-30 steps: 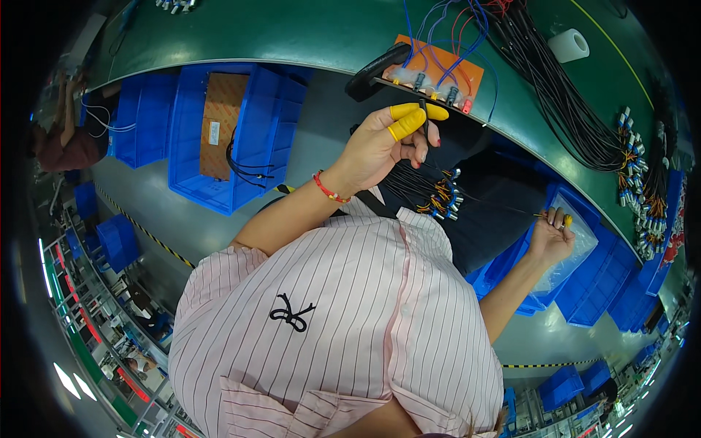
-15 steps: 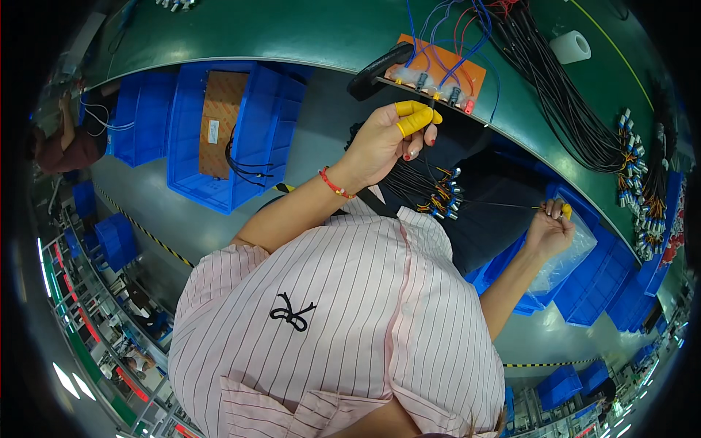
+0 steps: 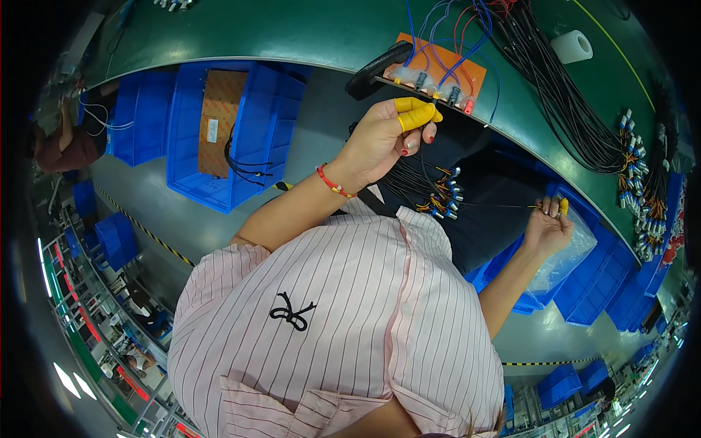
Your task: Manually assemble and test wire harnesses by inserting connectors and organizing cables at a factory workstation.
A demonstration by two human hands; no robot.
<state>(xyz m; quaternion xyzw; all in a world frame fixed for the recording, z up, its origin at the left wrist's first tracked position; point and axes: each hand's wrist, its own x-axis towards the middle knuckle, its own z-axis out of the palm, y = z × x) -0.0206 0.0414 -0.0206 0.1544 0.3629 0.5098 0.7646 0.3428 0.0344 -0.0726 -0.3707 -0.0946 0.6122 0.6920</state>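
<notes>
My left hand (image 3: 387, 139), with yellow finger cots on thumb and index finger, is closed in a pinch on a black cable end (image 3: 436, 103). It sits right at the front edge of an orange board (image 3: 467, 71), which carries a row of black, yellow and red sockets and blue and red wires. At the right, over a blue bin, my right hand (image 3: 549, 228) pinches the tip of a thin dark cable (image 3: 504, 205) that stretches across my lap. On the lap lies a bundle of black cables with orange wires and silver connectors (image 3: 444, 196).
A thick bundle of black cables (image 3: 562, 109) lies on the green table (image 3: 277, 33), beside a white roll (image 3: 572, 47). A black ring-like object (image 3: 371, 73) adjoins the board. Blue bins (image 3: 186, 139) stand below the table edge; one holds a cardboard piece (image 3: 221, 124).
My left hand has shifted very slightly to the left and down, still pinching at the board's edge. My right hand has risen a little, cable still in its fingers.
</notes>
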